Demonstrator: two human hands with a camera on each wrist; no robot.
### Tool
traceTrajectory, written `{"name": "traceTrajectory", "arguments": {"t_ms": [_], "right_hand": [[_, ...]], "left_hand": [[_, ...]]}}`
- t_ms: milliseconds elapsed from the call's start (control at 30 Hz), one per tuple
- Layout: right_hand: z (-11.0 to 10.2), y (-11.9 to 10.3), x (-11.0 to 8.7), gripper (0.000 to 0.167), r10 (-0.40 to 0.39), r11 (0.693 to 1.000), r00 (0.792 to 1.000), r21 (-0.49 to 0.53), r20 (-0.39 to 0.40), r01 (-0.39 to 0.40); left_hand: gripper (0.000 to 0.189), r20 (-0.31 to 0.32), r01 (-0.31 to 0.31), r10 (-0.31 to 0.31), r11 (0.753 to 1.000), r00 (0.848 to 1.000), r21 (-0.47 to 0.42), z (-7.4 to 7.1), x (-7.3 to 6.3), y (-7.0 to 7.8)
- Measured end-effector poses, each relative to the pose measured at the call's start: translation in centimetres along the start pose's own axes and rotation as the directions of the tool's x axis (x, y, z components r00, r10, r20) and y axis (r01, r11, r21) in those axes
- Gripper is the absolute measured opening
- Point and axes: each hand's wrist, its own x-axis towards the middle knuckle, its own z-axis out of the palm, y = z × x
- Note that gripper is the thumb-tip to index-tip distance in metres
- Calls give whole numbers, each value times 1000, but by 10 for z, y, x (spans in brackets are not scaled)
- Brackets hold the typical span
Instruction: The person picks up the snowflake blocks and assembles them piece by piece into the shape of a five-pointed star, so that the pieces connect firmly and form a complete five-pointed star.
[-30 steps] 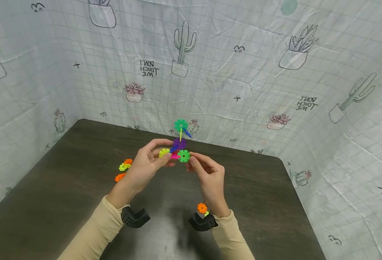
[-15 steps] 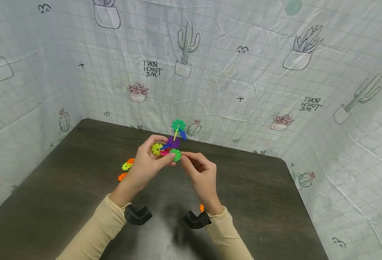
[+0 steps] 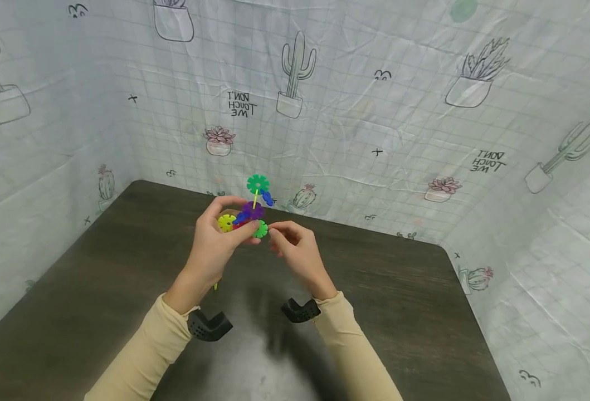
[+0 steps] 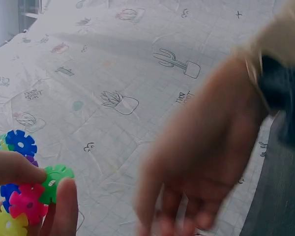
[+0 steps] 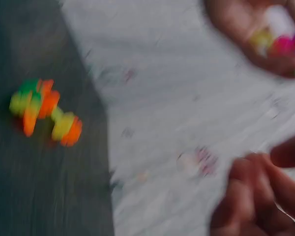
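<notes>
My left hand (image 3: 209,239) holds up a joined cluster of notched plastic discs, its thumb over the green disc (image 3: 260,229). A teal disc (image 3: 258,184) tops the cluster, linked by an edge-on yellow disc to the purple disc (image 3: 256,210) below. Blue discs, a yellow disc (image 3: 227,223) and a pink disc (image 4: 28,202) are joined in as well. My right hand (image 3: 297,250) is just right of the green disc, fingers loosely curled. In the right wrist view its fingertips (image 5: 253,162) show nothing between them, apart from the cluster.
A second group of orange, yellow and green discs (image 5: 49,103) lies on the dark table (image 3: 385,301). A yellow piece (image 3: 216,286) peeks out beside the left wrist. Hanging cloth (image 3: 345,111) with cactus drawings walls the table's back and sides.
The left hand has carried the cluster left and slightly up, its thumb shifting onto the green disc. The right hand, earlier pinching at that disc's edge, has come off it.
</notes>
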Motion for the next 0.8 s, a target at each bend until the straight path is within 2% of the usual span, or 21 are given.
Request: {"name": "traceTrajectory", "arguments": {"t_ms": [100, 200, 300, 400, 500, 600, 667, 800], "right_hand": [[9, 13, 15, 22, 66, 977, 987, -209, 147, -34], [29, 29, 25, 22, 67, 921, 962, -386, 264, 42], [53, 42, 29, 21, 57, 867, 948, -487, 314, 109], [75, 50, 32, 28, 45, 827, 931, -537, 362, 169], [88, 55, 33, 36, 78, 782, 912, -592, 402, 194], [100, 62, 30, 37, 138, 748, 901, -639, 412, 177], [106, 67, 27, 37, 151, 741, 903, -650, 403, 167], [109, 74, 22, 33, 126, 751, 907, -636, 401, 177]], "left_hand": [[42, 17, 27, -27, 1000, 1000, -3, -4, -1, 5], [44, 20, 79, -79, 997, 997, 22, -7, -3, 8], [44, 35, 132, -133, 991, 991, 28, -7, -4, 11], [41, 61, 143, -143, 990, 988, 1, -8, -3, 12], [34, 84, 127, -125, 992, 989, -19, -6, -1, 12], [31, 76, 134, -133, 991, 988, -15, -5, -1, 12], [30, 64, 142, -142, 990, 988, 4, -5, -1, 12], [29, 52, 151, -152, 988, 987, 29, -3, -1, 11]]}}
